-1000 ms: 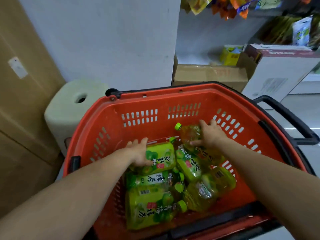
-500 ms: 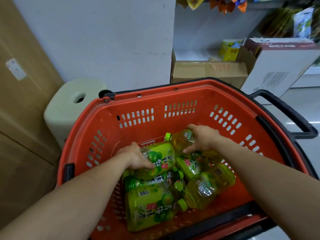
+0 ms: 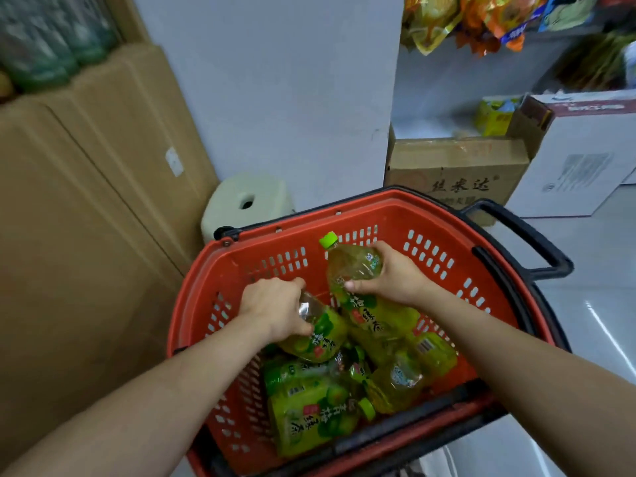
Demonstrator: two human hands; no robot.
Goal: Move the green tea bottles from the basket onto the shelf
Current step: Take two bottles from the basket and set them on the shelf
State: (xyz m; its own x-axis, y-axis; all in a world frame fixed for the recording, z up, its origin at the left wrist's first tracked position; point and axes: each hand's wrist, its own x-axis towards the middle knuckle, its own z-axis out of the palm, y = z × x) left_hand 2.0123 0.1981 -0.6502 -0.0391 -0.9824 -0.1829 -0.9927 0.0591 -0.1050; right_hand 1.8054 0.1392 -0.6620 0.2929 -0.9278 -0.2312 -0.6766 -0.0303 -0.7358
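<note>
In the head view, a green tea bottle (image 3: 354,266) is gripped near the far wall of the basket (image 3: 192,287) by the right hand (image 3: 395,280), its fingers curled round the bottle's upper body. A second bottle (image 3: 320,335) is gripped at its neck by the curled fingers of the left hand (image 3: 275,309). Other bottles (image 3: 309,411) are piled toward the basket's near edge.

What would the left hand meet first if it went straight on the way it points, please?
Most likely the bottle gripped by the right hand, just ahead of the left hand; their relative height is unclear.
</note>
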